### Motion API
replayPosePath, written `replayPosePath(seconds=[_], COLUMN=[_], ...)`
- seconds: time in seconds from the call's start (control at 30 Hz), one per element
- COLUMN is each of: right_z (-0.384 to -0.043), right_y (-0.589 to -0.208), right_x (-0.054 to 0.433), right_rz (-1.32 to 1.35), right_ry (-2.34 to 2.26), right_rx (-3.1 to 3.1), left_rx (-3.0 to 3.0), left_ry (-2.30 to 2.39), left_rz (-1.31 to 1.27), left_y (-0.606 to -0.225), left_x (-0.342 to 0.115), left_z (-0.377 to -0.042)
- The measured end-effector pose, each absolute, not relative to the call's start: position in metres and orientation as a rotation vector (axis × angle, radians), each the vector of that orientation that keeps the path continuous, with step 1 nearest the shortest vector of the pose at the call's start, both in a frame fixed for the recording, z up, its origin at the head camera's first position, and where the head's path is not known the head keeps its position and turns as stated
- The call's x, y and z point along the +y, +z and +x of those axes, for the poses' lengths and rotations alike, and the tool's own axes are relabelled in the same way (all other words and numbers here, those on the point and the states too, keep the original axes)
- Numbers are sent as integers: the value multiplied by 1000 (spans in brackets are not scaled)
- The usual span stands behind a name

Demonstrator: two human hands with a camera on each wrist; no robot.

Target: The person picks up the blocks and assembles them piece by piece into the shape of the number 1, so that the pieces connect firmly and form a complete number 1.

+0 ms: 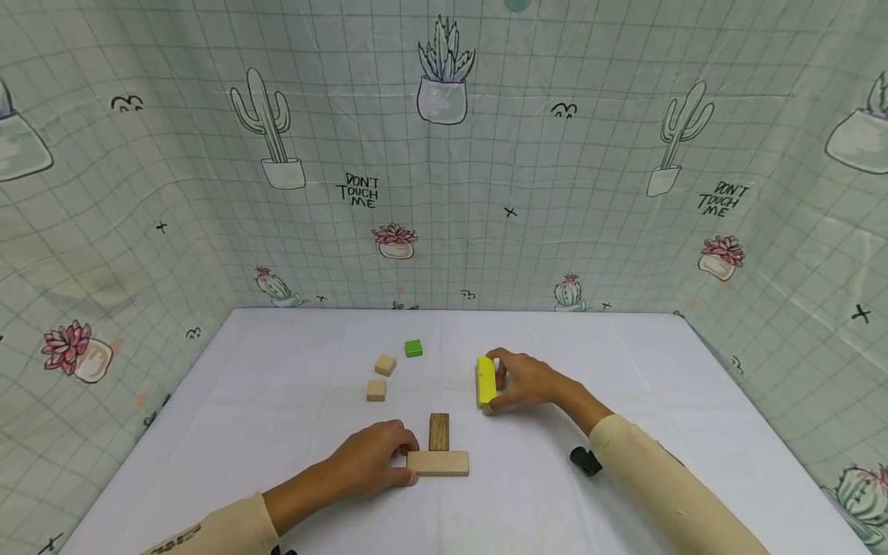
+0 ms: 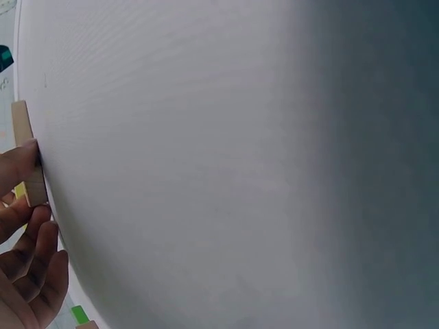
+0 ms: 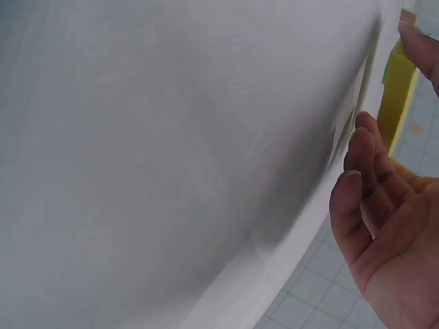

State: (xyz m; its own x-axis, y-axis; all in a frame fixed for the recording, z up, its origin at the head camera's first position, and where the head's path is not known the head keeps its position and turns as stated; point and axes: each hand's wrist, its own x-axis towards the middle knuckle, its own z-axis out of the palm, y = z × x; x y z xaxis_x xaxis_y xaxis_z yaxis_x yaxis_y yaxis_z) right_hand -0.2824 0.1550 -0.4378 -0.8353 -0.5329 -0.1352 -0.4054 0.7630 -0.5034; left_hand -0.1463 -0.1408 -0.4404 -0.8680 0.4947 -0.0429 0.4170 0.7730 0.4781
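The left hand [image 1: 369, 459] pinches the pale block [image 1: 440, 463] at nine o'clock, fingers curled; the right hand [image 1: 530, 379] grips the yellow block [image 1: 487, 381] at one o'clock from it, fingers spread end to end. A left-hand nudge could skew the brown block [image 1: 439, 432] abutting at twelve.

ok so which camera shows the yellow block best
The head view: the yellow block shows nearly end to end there, bright top included, held by the right hand. The right wrist view shows it larger, but partly covered by that hand. The left wrist view gives only small yellow patches beyond the left hand.
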Motion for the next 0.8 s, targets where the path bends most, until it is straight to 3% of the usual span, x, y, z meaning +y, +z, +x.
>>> replayPosePath(seconds=[0.8], right_z=[-280], right_y=[-434], right_x=[137], right_rz=[-738], right_ry=[-652], right_rx=[2691], left_rx=[2789], left_ry=[695], left_rz=[725], left_y=[-441], left_x=[-142], left_z=[-148])
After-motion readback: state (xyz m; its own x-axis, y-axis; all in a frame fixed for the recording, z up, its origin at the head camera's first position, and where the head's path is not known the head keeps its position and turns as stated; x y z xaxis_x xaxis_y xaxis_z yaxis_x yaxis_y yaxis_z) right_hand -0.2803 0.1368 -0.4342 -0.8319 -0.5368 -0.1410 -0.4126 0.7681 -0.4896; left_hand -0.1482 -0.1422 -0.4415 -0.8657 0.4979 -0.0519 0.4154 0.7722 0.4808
